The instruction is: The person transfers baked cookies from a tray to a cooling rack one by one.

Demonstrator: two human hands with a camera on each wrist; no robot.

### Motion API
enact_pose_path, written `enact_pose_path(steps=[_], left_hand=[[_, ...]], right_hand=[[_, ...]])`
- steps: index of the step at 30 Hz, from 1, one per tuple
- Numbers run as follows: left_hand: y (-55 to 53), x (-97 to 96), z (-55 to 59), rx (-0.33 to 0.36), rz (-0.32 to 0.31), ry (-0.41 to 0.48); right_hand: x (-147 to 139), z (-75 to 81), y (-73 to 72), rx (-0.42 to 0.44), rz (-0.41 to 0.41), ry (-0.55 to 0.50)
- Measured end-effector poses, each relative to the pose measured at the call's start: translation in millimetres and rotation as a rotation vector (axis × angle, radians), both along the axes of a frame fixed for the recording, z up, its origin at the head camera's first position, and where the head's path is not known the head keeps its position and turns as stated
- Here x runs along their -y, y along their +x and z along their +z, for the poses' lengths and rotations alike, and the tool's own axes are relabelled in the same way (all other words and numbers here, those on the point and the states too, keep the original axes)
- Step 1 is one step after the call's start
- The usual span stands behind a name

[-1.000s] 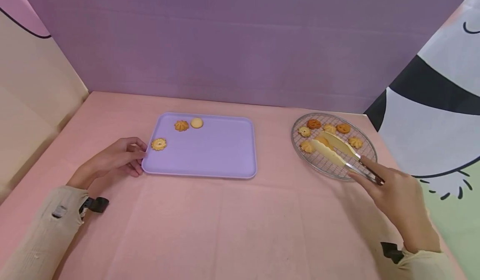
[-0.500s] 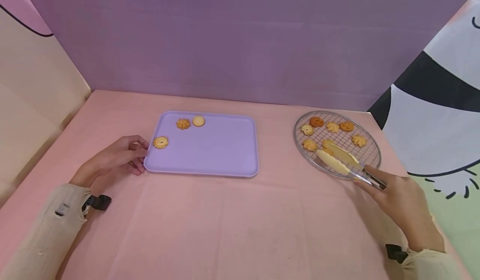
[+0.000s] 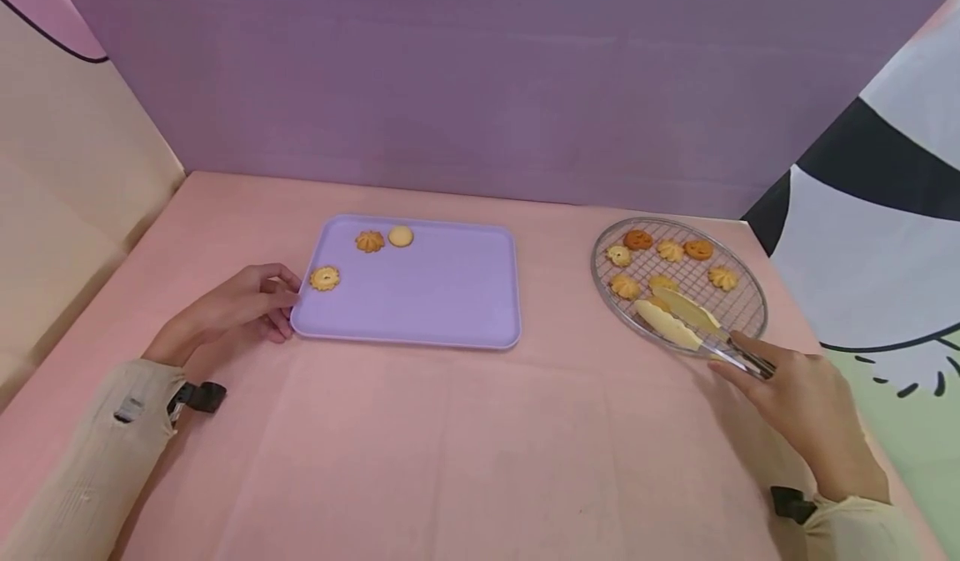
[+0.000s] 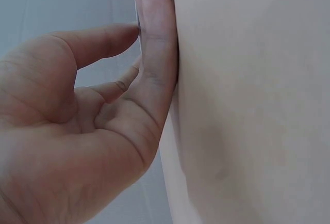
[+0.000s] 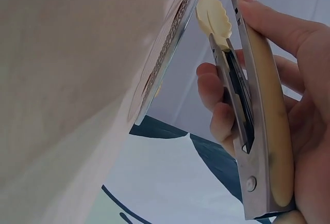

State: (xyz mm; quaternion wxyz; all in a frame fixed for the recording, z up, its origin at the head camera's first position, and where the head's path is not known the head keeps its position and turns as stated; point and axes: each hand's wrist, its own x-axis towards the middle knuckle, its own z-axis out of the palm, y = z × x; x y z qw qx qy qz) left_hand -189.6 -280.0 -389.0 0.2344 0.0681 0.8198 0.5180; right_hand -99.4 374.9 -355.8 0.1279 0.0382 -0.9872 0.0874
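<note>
In the head view, my left hand holds the left edge of a lavender tray, thumb and fingers at its rim. A flower-shaped cookie, a smooth round cookie and a ring-like cookie lie on it. At the right, my right hand grips food tongs with cream scalloped tips, low over a round wire rack. A cookie shows partly between the tips; whether they pinch it I cannot tell. In the right wrist view, my fingers and thumb wrap the tongs' handles.
Several more cookies sit on the rack, among them a brown pretzel-shaped one and a pale flower-shaped one. A pink cloth covers the table between and in front of tray and rack. A purple wall stands behind.
The tongs have moved slightly toward me and right over the rack, and their tips have drawn closer together around a cookie. My left hand stays at the tray's edge.
</note>
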Motion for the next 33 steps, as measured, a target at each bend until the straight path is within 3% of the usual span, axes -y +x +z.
enact_pose_path(steps=[10, 19, 33], left_hand=[[-1.5, 1.2, -1.8, 0.008, -0.004, 0.009], [-2.5, 0.9, -2.6, 0.015, -0.001, 0.013], [-0.1, 0.0, 1.1, 0.005, 0.000, -0.006]], right_hand=[[0.7, 2.4, -0.5, 0.002, -0.007, -0.006], [-0.5, 2.0, 3.1, 0.002, -0.060, -0.006], [17.5, 4.9, 5.2, -0.207, 0.099, 0.014]])
